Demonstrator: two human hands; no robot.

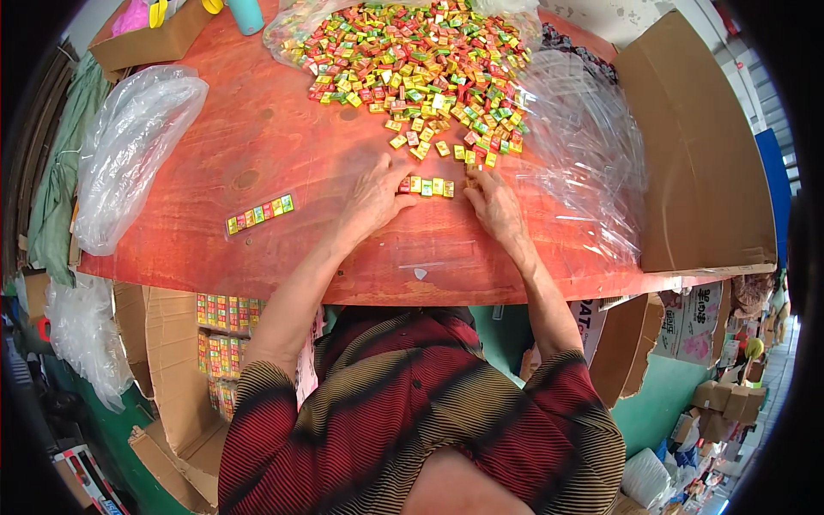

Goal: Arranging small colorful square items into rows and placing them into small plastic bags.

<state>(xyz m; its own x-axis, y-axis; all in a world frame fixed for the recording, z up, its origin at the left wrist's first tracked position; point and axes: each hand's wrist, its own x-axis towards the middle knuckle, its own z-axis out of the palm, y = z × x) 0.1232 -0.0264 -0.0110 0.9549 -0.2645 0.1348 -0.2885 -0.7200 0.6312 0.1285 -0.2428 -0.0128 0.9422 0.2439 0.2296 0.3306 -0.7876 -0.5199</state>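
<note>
A short row of small coloured boxes (pixel 433 187) lies on the red table in front of me. My left hand (pixel 374 199) grips the row's left end, its thumb and forefinger bent round a red box. Just off the other end, my right hand (pixel 498 208) has its fingers closed about a small box (pixel 472 175), partly hidden by the fingertips. Beyond both hands spreads a big heap of loose small boxes (pixel 421 73) in red, yellow, green and orange. A finished-looking strip of such boxes (pixel 259 215) lies tilted at the left.
Crumpled clear plastic bags (pixel 137 146) lie at the left table edge. Clear wrappers (pixel 588 154) cover the right side, beside a tall cardboard box (pixel 695 154). An open carton (pixel 163 39) stands far left. Below the table, a carton (pixel 176 369) holds stacked packs.
</note>
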